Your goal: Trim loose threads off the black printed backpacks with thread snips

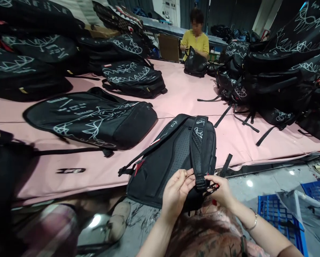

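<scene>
A black backpack [176, 153] lies back panel up over the table's near edge, its lower end toward me. My left hand [179, 189] is closed, its thumb and fingers pinching at the edge of the shoulder strap [197, 150] beside the black buckle [201, 181]. On the other side of that buckle, my right hand [221, 189] is closed around small black-and-red thread snips [212, 188], partly hidden by the fingers. Its fingertips are close to the strap.
Black backpacks with white scribble prints lie on the pink-covered table [176, 85]: one [95, 117] at left, piles [278, 71] at right. Across the table, a person in yellow [194, 41] handles a black bag. Blue crates [280, 217] stand on the floor at right.
</scene>
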Demonstrator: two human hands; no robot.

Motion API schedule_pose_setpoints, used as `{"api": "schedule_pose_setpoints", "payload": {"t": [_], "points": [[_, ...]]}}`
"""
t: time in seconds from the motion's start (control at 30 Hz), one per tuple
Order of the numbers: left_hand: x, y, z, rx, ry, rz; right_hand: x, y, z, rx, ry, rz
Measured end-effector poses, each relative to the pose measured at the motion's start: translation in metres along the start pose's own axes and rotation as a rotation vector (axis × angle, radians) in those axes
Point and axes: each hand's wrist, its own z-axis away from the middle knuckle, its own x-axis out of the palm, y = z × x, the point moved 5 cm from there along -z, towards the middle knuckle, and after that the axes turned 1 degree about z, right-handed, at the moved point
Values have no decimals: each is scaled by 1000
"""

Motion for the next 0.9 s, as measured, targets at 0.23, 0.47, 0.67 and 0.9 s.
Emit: {"api": "schedule_pose_setpoints", "payload": {"t": [0.23,0.47,0.67,0.9], "points": [[-20,43,-8,382,178,-974,14,-21,1,-373,36,550],[-4,25,-22,204,87,-956,30,-34,6,-423,-74,828],[-12,-1,-28,88,130,-466,4,-26,3,-222,5,436],[-20,-13,-28,-51,158,-173,-39,-20,-9,-300,162,221]]}}
